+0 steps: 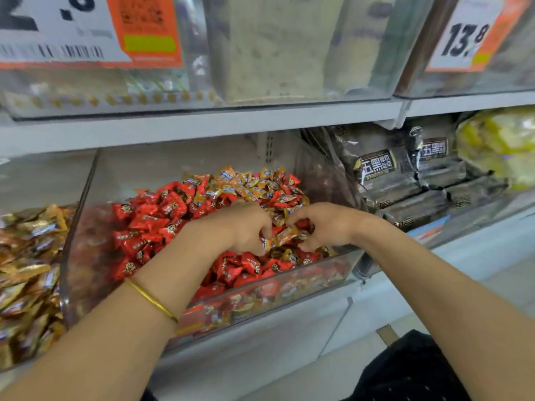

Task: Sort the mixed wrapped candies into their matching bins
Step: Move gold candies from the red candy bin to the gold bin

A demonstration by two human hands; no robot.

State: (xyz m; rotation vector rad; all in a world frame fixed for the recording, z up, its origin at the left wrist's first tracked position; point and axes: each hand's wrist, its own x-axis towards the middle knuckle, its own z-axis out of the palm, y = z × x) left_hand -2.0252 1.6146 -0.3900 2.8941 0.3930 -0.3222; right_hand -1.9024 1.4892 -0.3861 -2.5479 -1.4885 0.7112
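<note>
Head view: left hand and right hand, each grip curled around gold candies in the clear bin of red candies; much sorting seemingly remains.

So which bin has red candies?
The middle clear bin, where the left hand and right hand dig: red candies mixed with gold. The left bin holds only gold wrappers; the right bin holds black packets.

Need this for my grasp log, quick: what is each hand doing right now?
Left hand: closed, fingers curled round gold-wrapped candies.
Right hand: closed, curled round the same gold-wrapped candies.
</note>
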